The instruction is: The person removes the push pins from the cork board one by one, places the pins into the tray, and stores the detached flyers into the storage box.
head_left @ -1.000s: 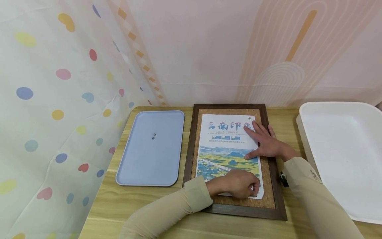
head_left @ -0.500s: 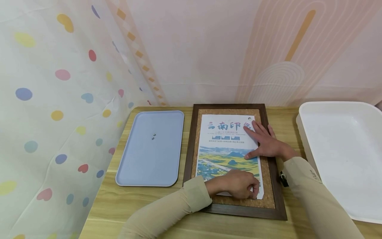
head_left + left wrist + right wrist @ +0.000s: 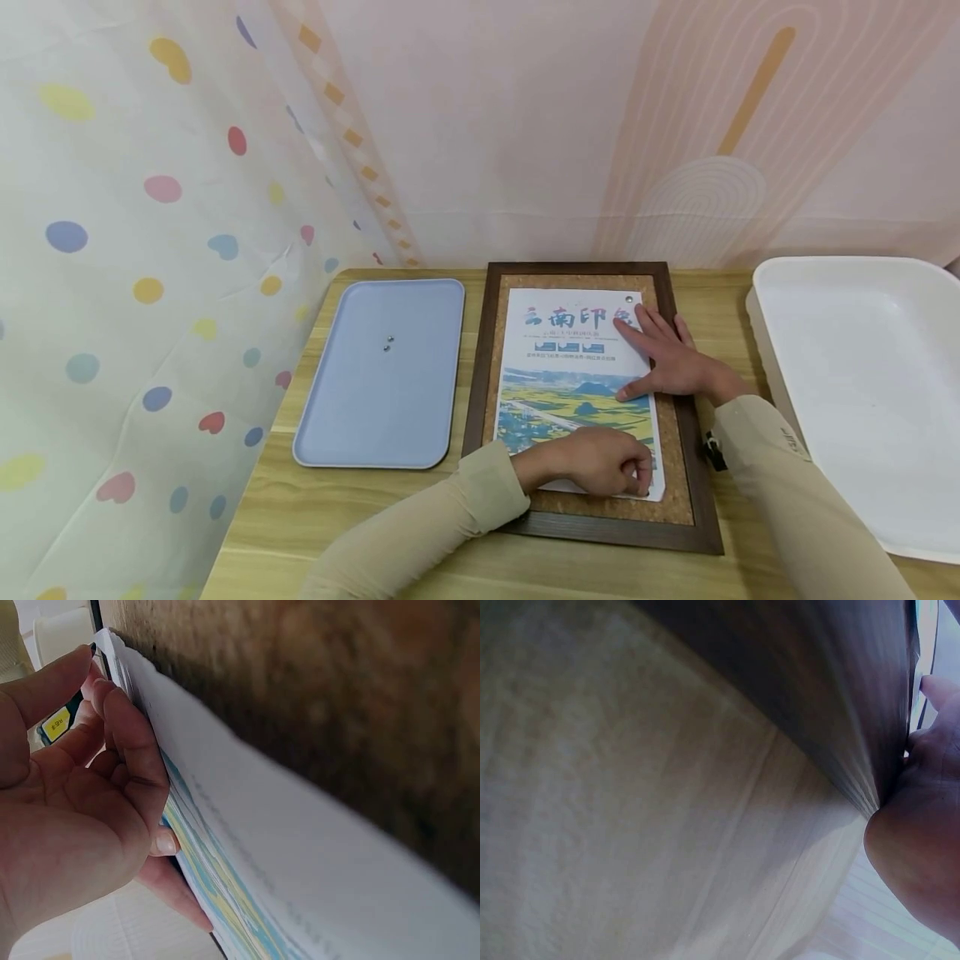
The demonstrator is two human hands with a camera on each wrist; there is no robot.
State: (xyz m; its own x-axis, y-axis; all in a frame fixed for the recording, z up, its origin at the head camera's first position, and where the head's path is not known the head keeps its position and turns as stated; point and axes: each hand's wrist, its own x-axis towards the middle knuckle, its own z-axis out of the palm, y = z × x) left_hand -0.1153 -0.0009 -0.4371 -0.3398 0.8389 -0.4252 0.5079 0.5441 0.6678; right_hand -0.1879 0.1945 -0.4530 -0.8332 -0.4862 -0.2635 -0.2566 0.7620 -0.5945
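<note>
A printed poster (image 3: 573,342) with a landscape picture lies on a cork board (image 3: 678,467) with a dark wooden frame (image 3: 693,417). My left hand (image 3: 603,462) is at the poster's lower right corner. Between its thumb and index finger it pinches a small dark-looking thumbtack (image 3: 93,649), pressed against the paper there. With fingers spread, my right hand (image 3: 667,358) rests on the poster's right side and the frame. One silver thumbtack (image 3: 629,299) sits in the poster's upper right corner. The left wrist view shows the paper edge raised slightly from the cork.
To the left, a blue tray (image 3: 375,408) bears two small silver thumbtacks (image 3: 388,343). At the right stands a large white bin (image 3: 862,400). All of these are on a wooden table (image 3: 262,517), with patterned curtains (image 3: 510,150) behind.
Both hands stay in place on the poster, the left at its lower right corner. The view has shifted very slightly; nothing else visibly differs.
</note>
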